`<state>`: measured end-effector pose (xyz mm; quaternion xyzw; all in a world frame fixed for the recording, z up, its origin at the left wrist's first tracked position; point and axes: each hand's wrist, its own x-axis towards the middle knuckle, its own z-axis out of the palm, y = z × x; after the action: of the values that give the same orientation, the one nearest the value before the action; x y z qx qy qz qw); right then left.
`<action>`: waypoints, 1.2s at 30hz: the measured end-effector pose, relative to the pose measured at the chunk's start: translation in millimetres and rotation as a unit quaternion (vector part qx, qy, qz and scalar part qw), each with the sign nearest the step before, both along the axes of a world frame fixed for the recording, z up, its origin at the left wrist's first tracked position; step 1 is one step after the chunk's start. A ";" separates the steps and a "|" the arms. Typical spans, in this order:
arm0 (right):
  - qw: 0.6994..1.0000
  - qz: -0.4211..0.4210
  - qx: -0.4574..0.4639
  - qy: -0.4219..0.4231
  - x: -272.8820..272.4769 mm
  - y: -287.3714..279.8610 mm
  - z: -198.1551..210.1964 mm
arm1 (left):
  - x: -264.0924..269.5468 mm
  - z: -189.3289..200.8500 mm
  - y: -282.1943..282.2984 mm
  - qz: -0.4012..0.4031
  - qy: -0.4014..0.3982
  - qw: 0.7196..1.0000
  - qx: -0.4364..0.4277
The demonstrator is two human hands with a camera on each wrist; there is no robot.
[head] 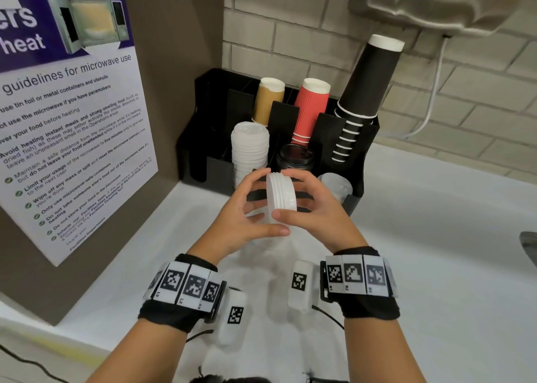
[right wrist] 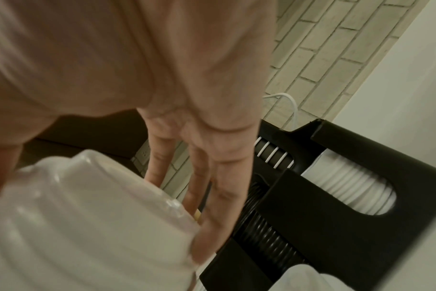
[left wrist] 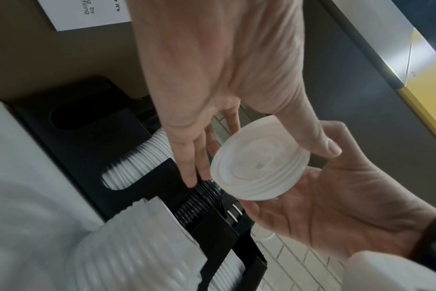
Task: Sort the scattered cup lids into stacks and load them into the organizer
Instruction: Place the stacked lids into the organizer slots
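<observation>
A short stack of translucent white lids (head: 281, 192) stands on edge between my two hands, just in front of the black organizer (head: 203, 161). My left hand (head: 250, 208) holds it from the left, thumb (left wrist: 329, 145) on the rim and fingers behind it. From the right, my right hand (head: 311, 202) cups the same lid stack (left wrist: 256, 171), whose ribbed side fills the lower left of the right wrist view (right wrist: 87, 216). Three front slots of the organizer hold lids: a tall white lid stack (head: 250, 147), black lids (head: 295, 157) and translucent lids (head: 334, 183).
Brown cups (head: 268, 100), red cups (head: 311, 109) and tall black cups (head: 363, 92) stand in the organizer's back slots. A microwave poster (head: 66, 121) covers the left wall. More ribbed translucent lids (left wrist: 137, 256) lie on the white counter (head: 436, 237). A white cable (head: 430, 115) hangs down the brick wall.
</observation>
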<state>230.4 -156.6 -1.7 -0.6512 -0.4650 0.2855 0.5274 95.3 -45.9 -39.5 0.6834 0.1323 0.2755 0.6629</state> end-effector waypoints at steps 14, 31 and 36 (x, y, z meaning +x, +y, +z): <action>0.925 -0.223 -0.177 -0.251 125.2 16.0 28.9 | -21.3 -9.5 21.4 0.133 0.009 0.991 0.008; 0.803 -0.122 -0.406 -0.419 117.9 34.5 15.3 | -23.6 -9.3 22.7 0.149 0.023 0.988 0.024; 0.810 -0.164 -0.348 -0.443 115.0 25.6 6.8 | -24.4 -9.7 22.7 0.151 0.021 0.988 0.024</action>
<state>345.4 -130.9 5.0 -0.9139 -0.4035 0.0180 0.0413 70.9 -23.2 -49.1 0.6773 0.2413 0.3612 0.5938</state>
